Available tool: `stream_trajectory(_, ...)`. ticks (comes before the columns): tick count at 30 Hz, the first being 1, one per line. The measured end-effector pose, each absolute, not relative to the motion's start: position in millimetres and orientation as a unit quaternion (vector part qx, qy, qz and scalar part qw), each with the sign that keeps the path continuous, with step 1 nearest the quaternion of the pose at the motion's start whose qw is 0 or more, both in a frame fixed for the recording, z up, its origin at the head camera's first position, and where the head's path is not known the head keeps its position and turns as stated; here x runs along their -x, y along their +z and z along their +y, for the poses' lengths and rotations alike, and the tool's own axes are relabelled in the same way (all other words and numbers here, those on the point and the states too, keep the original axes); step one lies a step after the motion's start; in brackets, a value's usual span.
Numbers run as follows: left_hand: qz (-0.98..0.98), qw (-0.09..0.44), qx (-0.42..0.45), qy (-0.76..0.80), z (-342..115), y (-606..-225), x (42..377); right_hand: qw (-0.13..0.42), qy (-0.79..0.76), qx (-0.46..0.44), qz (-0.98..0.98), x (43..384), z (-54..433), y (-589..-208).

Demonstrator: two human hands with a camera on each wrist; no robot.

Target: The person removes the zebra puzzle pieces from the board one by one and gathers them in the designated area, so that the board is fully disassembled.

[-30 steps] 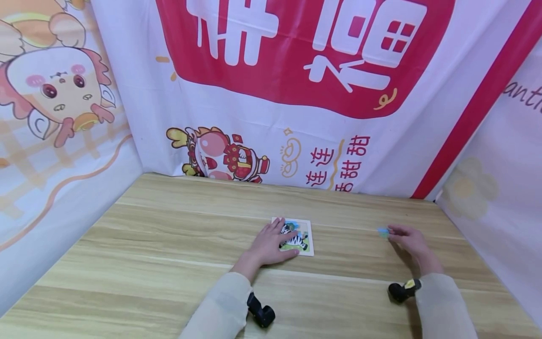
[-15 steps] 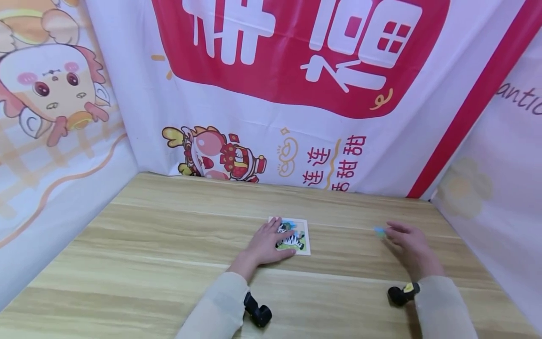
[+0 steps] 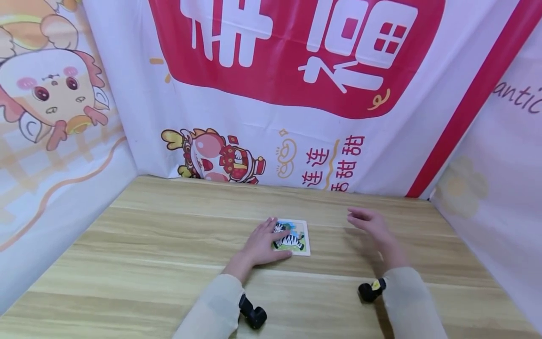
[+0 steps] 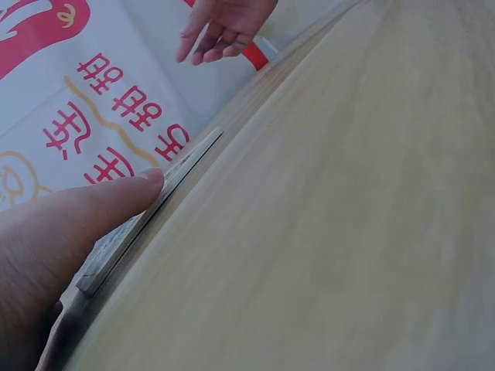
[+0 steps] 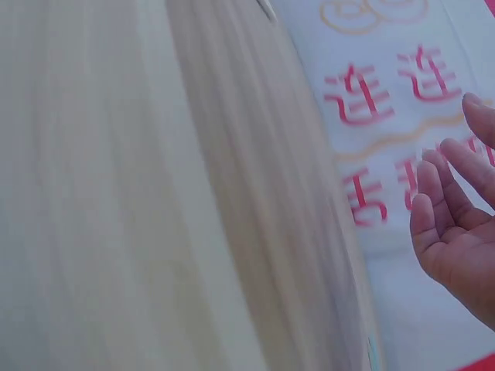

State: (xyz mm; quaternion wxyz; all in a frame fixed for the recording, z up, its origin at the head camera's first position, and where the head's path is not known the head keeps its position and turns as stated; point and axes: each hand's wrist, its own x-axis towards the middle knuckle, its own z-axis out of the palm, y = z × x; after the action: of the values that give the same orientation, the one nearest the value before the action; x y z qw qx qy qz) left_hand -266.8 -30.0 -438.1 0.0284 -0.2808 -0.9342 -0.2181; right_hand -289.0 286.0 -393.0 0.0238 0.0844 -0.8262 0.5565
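A small square jigsaw puzzle point(image 3: 302, 230) with a white frame and a zebra picture lies flat on the table. My left hand point(image 3: 260, 249) rests over its left side, fingers spread, covering part of the picture. In the left wrist view, the thumb point(image 4: 116, 202) lies along the board's near edge. To the right of the puzzle, my right hand point(image 3: 374, 225) is raised above the table. Its fingers point(image 5: 445, 185) are loosely bent and hold nothing in the right wrist view. A light blue sliver point(image 5: 373, 352) shows at the table's edge there; in the head view that spot is hidden behind the right hand.
The wood-grain table point(image 3: 169, 235) meets a printed cloth point(image 3: 262, 108) along its back edge. More printed cloth point(image 3: 55, 141) hangs at the left, and another sheet point(image 3: 504, 155) at the right. Black wrist cameras point(image 3: 254, 315) sit on both sleeves.
My right hand has left the small blue-green piece and moved left, towards the puzzle, rising off the table. My left hand stays on the puzzle, slightly further left, showing more of the zebra.
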Motion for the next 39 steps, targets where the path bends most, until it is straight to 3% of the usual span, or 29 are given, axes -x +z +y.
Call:
stream_trajectory(15, -0.931, 0.039, 0.299, -0.204, -45.9, -443.0, 260.5, -0.042, 0.591, -0.058, -0.803, 298.0, 212.7, -408.3)
stream_trajectory(27, -0.931, 0.046, 0.299, -0.202, -44.7, -445.4, 262.7, 0.003, 0.544, -0.089, -0.834, 302.9, 168.3, -427.6)
stream_trajectory(39, -0.929, 0.048, 0.303, -0.208, -41.0, -443.8, 262.5, 0.023, 0.441, -0.079, -0.894, 300.7, 153.6, -435.2)
